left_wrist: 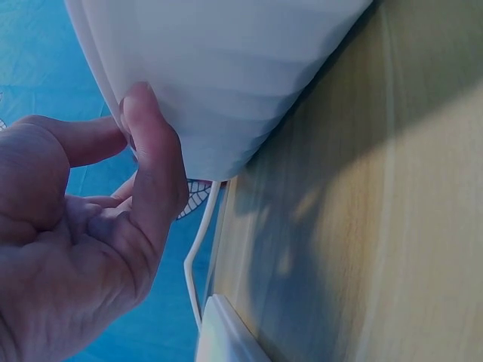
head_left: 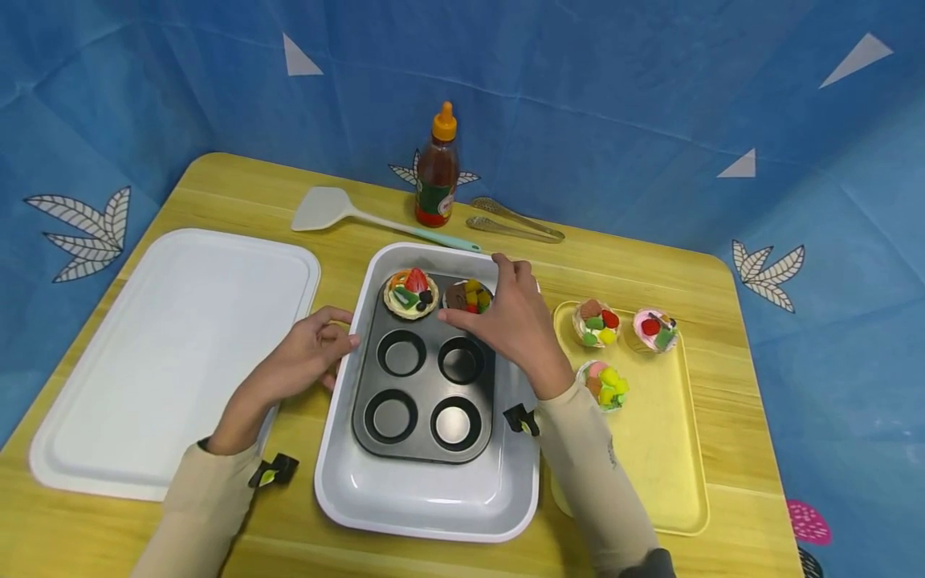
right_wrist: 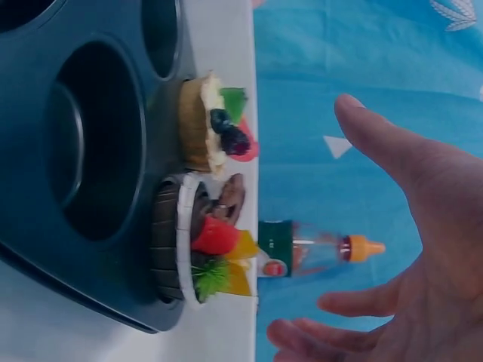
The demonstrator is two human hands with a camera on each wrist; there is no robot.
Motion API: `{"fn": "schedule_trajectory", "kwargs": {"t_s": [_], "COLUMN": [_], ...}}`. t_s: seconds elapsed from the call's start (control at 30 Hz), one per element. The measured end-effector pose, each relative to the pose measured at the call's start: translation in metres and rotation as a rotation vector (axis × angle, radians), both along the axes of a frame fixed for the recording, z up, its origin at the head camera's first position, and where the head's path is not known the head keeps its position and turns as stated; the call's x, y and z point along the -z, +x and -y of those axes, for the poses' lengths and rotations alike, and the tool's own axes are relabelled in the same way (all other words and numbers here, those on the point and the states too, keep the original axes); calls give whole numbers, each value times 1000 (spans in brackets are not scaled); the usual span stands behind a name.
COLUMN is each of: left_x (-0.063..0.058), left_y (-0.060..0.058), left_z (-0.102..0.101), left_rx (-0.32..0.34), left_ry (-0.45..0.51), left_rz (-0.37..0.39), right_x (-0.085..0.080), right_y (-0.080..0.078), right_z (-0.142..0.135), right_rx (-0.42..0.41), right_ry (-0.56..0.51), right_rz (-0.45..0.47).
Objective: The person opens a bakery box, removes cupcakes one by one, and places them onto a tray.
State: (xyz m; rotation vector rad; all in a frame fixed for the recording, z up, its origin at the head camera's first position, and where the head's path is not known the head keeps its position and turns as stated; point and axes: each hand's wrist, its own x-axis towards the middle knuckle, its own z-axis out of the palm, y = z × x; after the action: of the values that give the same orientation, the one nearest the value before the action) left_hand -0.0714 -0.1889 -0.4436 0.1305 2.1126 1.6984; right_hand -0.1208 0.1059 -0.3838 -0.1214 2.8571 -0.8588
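A dark muffin tin (head_left: 426, 369) lies inside a deep white basin (head_left: 426, 526). A fruit tart (head_left: 409, 294) with a strawberry sits at its far left cup, and a chocolate-brown tart (right_wrist: 170, 241) with yellow and red toppings at the far right cup. My left hand (head_left: 311, 349) pinches the basin's left rim, thumb and curled fingers meeting at the edge in the left wrist view. Above the brown tart hovers my right hand (head_left: 509, 321), thumb and fingers spread apart around air. In the right wrist view nothing lies between them, and the tart is apart from them.
To the right, a yellow tray (head_left: 650, 449) carries three decorated cupcakes (head_left: 596, 323). A white tray (head_left: 181, 353) lies at left. Behind the basin are a white spatula (head_left: 325, 210), a sauce bottle (head_left: 437, 177) and metal tongs (head_left: 513, 221). A blue cloth (head_left: 578, 120) hangs behind the table.
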Motion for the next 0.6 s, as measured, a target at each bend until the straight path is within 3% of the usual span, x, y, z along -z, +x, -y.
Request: {"fn": "schedule_trajectory", "kwargs": {"t_s": [0.6], "left_x": [1], "left_y": [-1], "left_z": [-1], "left_rx": [-6], "left_ry": [-2], "left_rz": [6], "right_x": [31], "right_y": [-13], "right_z": [8], "right_rx": [-9], "right_ry": [82], "right_rz": [61]}}
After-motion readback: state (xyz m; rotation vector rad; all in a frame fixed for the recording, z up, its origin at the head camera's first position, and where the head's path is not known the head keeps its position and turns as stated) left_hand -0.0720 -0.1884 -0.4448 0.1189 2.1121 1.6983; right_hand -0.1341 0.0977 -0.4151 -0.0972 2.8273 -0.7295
